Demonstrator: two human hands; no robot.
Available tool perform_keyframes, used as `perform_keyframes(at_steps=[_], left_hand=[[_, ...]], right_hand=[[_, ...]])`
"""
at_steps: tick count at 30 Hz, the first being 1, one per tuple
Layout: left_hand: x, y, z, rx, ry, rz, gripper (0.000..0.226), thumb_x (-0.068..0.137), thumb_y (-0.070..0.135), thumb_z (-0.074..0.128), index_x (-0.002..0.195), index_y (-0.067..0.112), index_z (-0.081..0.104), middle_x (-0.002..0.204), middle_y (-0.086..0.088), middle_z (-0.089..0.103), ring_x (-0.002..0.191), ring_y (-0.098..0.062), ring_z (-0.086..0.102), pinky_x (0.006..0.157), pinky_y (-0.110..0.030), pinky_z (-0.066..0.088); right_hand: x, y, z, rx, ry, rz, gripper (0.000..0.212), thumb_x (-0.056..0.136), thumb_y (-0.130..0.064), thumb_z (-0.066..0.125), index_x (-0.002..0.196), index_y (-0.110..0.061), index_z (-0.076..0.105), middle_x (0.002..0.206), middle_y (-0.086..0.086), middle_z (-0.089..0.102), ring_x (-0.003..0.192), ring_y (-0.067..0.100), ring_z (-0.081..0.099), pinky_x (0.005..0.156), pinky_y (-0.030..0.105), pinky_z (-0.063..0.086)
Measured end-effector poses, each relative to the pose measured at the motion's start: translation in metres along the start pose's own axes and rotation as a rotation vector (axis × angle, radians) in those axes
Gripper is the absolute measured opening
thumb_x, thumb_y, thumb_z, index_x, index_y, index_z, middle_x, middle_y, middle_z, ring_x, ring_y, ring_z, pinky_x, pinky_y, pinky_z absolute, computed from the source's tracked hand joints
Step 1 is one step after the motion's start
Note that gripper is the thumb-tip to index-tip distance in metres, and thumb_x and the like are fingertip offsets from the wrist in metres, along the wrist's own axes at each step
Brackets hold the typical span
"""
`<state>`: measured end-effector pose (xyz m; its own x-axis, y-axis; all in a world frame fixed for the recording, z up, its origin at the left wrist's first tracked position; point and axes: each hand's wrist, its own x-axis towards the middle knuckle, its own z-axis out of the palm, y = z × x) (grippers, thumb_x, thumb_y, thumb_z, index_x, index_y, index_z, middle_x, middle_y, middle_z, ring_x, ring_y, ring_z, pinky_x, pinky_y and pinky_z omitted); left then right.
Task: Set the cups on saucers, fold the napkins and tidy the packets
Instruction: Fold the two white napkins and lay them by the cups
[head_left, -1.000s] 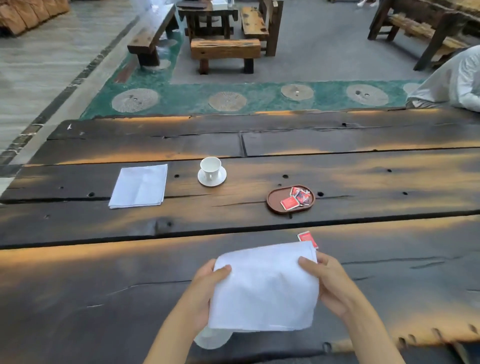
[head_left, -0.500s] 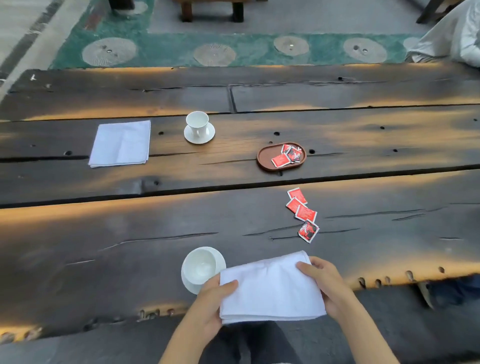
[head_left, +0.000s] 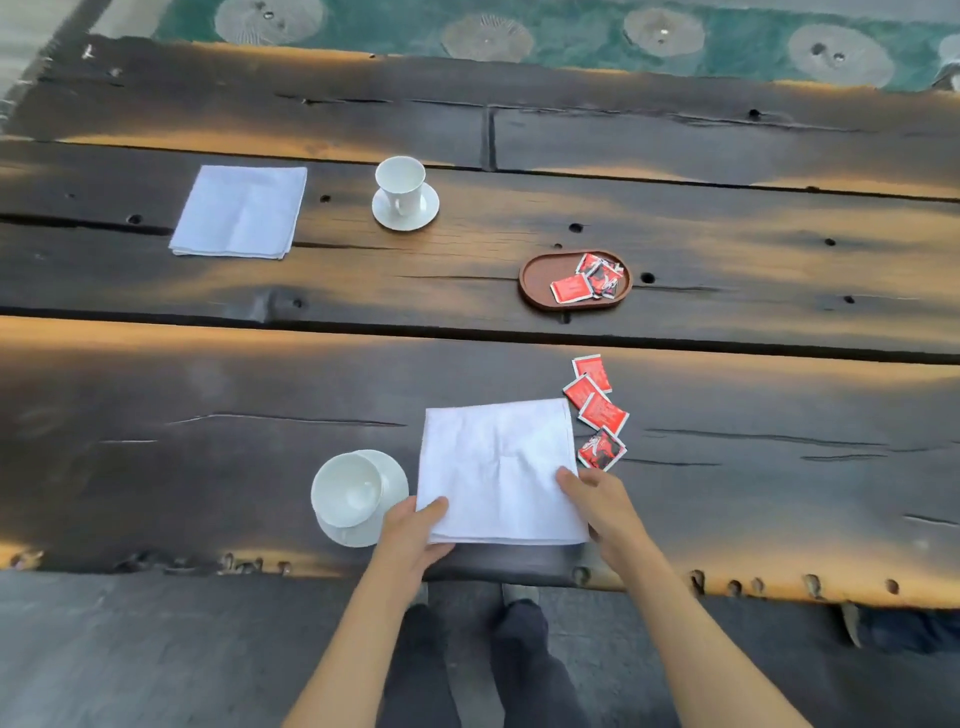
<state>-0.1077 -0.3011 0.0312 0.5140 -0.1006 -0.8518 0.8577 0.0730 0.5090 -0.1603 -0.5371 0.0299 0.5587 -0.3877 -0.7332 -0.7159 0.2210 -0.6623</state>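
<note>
Hands pinch the near corners of a folded white napkin lying flat on the bench: left hand at the left corner, right hand at the right. Just left stands a cup on its saucer. Loose red packets lie beside the napkin's right edge. Farther off sit an oval tray holding packets, another cup and saucer, and a second folded napkin.

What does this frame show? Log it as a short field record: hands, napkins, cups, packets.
left hand: grips near napkin at its near left corner
right hand: grips same napkin, near right corner
far napkin: folded, lying flat
near cup: on saucer, beside napkin
far cup: upright on saucer
tray: holds some packets
loose packets: on table, right of napkin
</note>
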Motion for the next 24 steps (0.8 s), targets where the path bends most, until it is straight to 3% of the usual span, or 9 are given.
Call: perform_keyframes(at_steps=[2,5,7,10,11,14,16,20,24], left_hand=[[0.008,-0.021,0.004,0.070,0.130,-0.061,0.014,0.099,0.009,0.063,0.111,0.002,0.068,0.104,-0.013,0.077,0.088,-0.030,0.075,0.065,-0.031,0.060],[0.013,-0.036,0.006,0.088,0.248,-0.054,0.012,0.097,0.009,0.065,0.087,0.001,0.064,0.098,-0.017,0.074,0.071,-0.030,0.075,0.049,-0.025,0.059],[0.016,-0.043,0.003,0.089,0.306,-0.041,0.021,0.096,0.013,0.069,0.082,0.002,0.058,0.092,-0.014,0.071,0.062,-0.028,0.077,0.056,-0.029,0.063],[0.016,-0.051,0.000,0.062,0.394,0.004,0.025,0.095,0.012,0.069,0.076,0.003,0.056,0.084,-0.009,0.065,0.069,-0.028,0.077,0.081,-0.039,0.062],[0.015,-0.054,0.000,0.067,0.429,0.041,0.025,0.095,0.010,0.068,0.074,0.002,0.057,0.080,-0.007,0.066,0.070,-0.027,0.077,0.083,-0.040,0.061],[0.008,-0.058,0.002,0.079,0.514,0.111,0.016,0.094,0.008,0.069,0.078,0.010,0.071,0.083,-0.003,0.076,0.069,-0.019,0.078,0.065,-0.026,0.056],[0.007,-0.058,0.002,0.087,0.532,0.125,0.012,0.094,0.007,0.070,0.084,0.012,0.073,0.083,-0.003,0.076,0.070,-0.020,0.078,0.061,-0.024,0.053],[0.009,-0.050,-0.003,0.145,0.538,0.112,0.017,0.091,0.006,0.074,0.079,0.016,0.067,0.082,0.000,0.071,0.073,-0.026,0.077,0.073,-0.035,0.060],[0.007,-0.048,-0.009,0.247,0.550,0.133,0.017,0.091,0.009,0.075,0.076,0.015,0.069,0.075,-0.003,0.073,0.072,-0.026,0.075,0.081,-0.043,0.063]], right_hand=[[0.011,0.023,-0.001,-0.161,0.028,0.057,0.019,0.090,-0.020,0.068,0.080,-0.012,0.053,0.078,0.010,0.051,0.069,0.019,0.046,0.063,0.030,0.034],[0.019,0.038,-0.003,-0.296,0.053,0.052,0.020,0.084,-0.018,0.068,0.077,-0.011,0.050,0.075,0.009,0.049,0.065,0.020,0.043,0.057,0.029,0.033],[0.019,0.041,-0.005,-0.346,0.071,0.035,0.022,0.083,-0.021,0.069,0.076,-0.011,0.051,0.075,0.008,0.053,0.064,0.022,0.050,0.051,0.027,0.041],[0.015,0.049,-0.007,-0.400,0.066,0.051,0.023,0.085,-0.020,0.070,0.077,-0.010,0.051,0.075,0.010,0.059,0.060,0.025,0.064,0.043,0.026,0.052],[0.014,0.052,-0.006,-0.420,0.067,0.050,0.022,0.085,-0.018,0.069,0.077,-0.010,0.051,0.073,0.010,0.060,0.056,0.025,0.066,0.043,0.028,0.053],[0.009,0.059,-0.004,-0.459,0.093,0.015,0.018,0.088,-0.013,0.067,0.076,-0.004,0.056,0.067,0.012,0.060,0.045,0.021,0.064,0.049,0.037,0.058],[0.008,0.064,-0.003,-0.485,0.139,-0.026,0.022,0.088,-0.012,0.067,0.077,0.005,0.058,0.065,0.011,0.057,0.049,0.025,0.062,0.051,0.039,0.057],[0.003,0.068,0.000,-0.537,0.187,-0.067,0.033,0.088,-0.019,0.068,0.063,-0.010,0.048,0.059,0.007,0.050,0.073,0.042,0.069,0.067,0.041,0.056],[0.003,0.070,0.000,-0.553,0.203,-0.056,0.037,0.087,-0.024,0.070,0.060,-0.015,0.046,0.056,0.004,0.048,0.073,0.041,0.069,0.071,0.038,0.054]])
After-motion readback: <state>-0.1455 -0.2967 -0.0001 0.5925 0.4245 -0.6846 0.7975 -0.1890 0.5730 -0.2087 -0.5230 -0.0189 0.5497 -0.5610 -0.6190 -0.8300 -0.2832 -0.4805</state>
